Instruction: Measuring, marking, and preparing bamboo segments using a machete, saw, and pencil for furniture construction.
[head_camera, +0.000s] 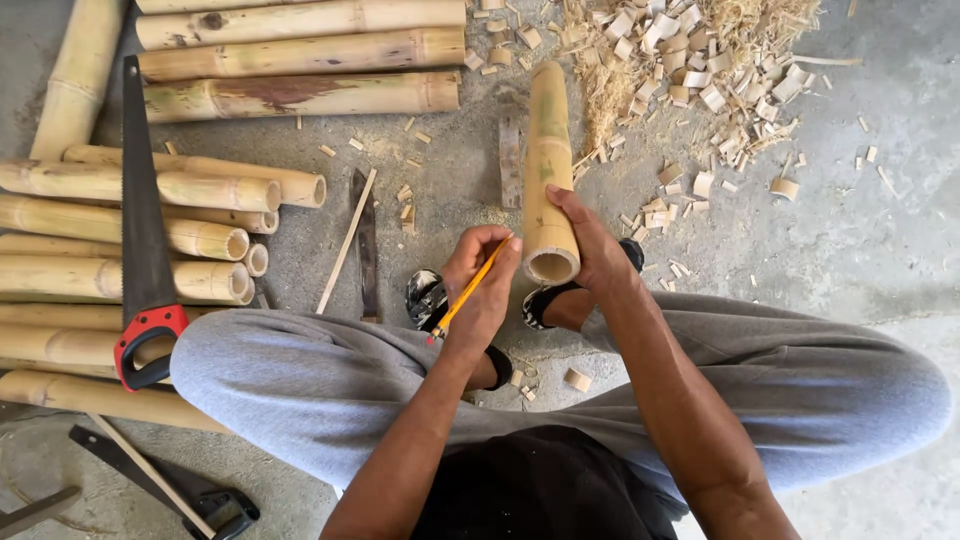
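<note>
Bamboo piece: a short pale culm (548, 170) lay between my knees, its hollow cut end (552, 266) turned toward me and its far end pointing to 12 o'clock.
Right hand: my right hand (592, 245) was wrapped round the near end from 3 o'clock, thumb on top, fingers clenched on the bamboo.
Left hand: my left hand (480, 285) was pinched shut on a yellow pencil (468, 295), sitting just at 9 o'clock of the cut end.
Pencil tip: it pointed toward 1 o'clock and reached the rim of the hollow end; whether it touched, I could not tell.
Legs: my grey trousers (300, 375) spread wide on either side, sandalled feet (428, 297) under the hands.
Floor near 9 o'clock: a dark blade (366, 245) and a thin wooden stick (346, 242) lay side by side on the concrete floor (880, 230).
Further at 9 o'clock: a hand saw (142, 230) with a red and black handle rested across a stack of bamboo poles (110, 230).
At 11 o'clock: four more thick poles (300, 55) lay crosswise.
At 1 o'clock: a heap of shavings and cut chips (690, 70) was scattered well apart from my hands.
</note>
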